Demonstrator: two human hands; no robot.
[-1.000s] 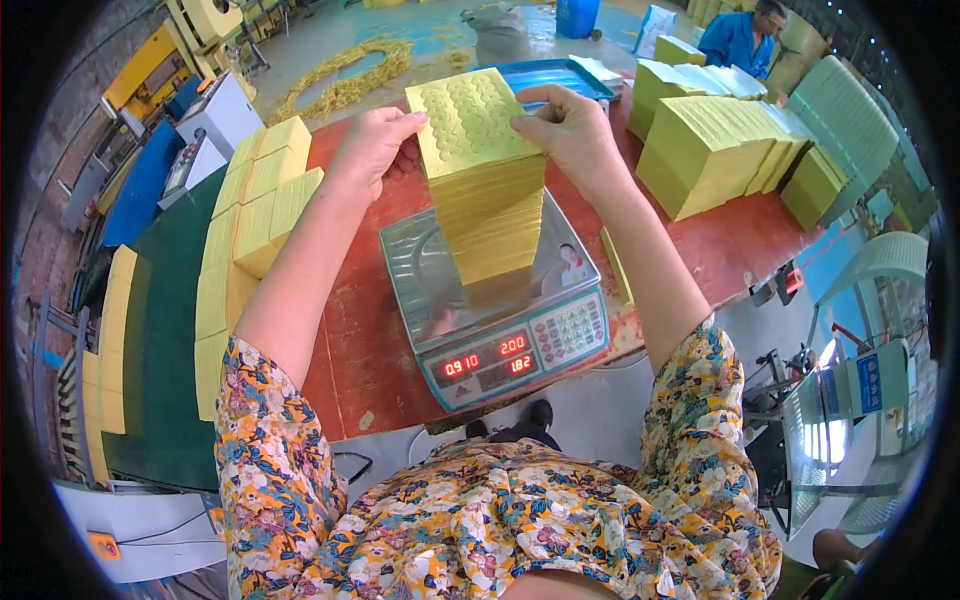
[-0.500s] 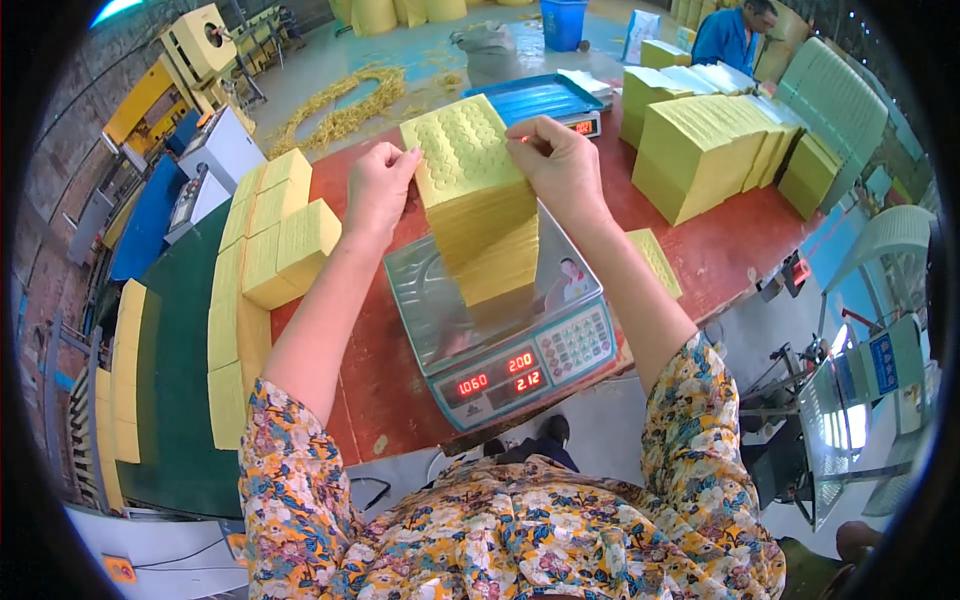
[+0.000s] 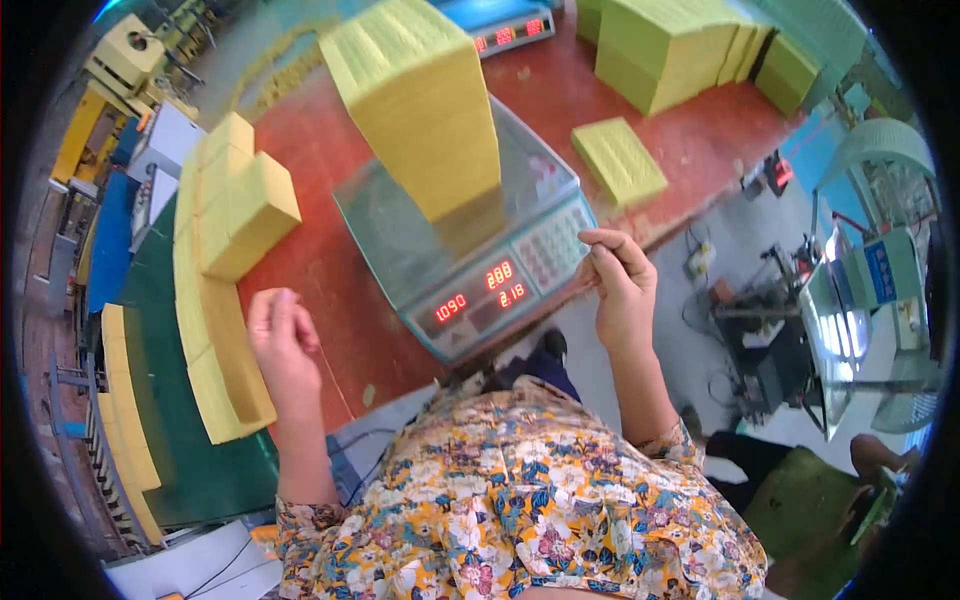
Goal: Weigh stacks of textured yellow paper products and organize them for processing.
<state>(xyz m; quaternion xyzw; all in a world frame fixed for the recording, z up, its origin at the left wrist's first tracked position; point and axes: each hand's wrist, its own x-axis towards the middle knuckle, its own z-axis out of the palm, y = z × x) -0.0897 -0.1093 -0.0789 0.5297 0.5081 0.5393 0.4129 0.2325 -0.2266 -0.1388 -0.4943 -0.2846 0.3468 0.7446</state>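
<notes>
A tall stack of yellow embossed paper sheets [image 3: 425,130] stands on the metal pan of a digital scale [image 3: 530,140], whose red display is lit. My left hand [image 3: 285,345] hovers over the red table left of the scale, apart from the stack. Its fingers are curled in loosely and nothing shows in them. By the front right corner of the scale is my right hand [image 3: 622,290], raised near the keypad. Its thumb and fingertips are drawn together with nothing visible between them. A thin pad of the same yellow sheets [image 3: 620,162] lies right of the scale.
Yellow paper blocks [image 3: 240,220] line the left side beside a green surface [image 3: 215,480]. More large stacks [image 3: 665,55] stand at the far right of the red table [image 3: 540,90]. A second scale [image 3: 515,35] sits at the back. Another person [image 3: 800,510] is at the lower right.
Both hands have let go of the top of the yellow stack, drawn back toward me and moved apart. The stack stays on the scale, whose displayed figures have changed. The view has shifted.
</notes>
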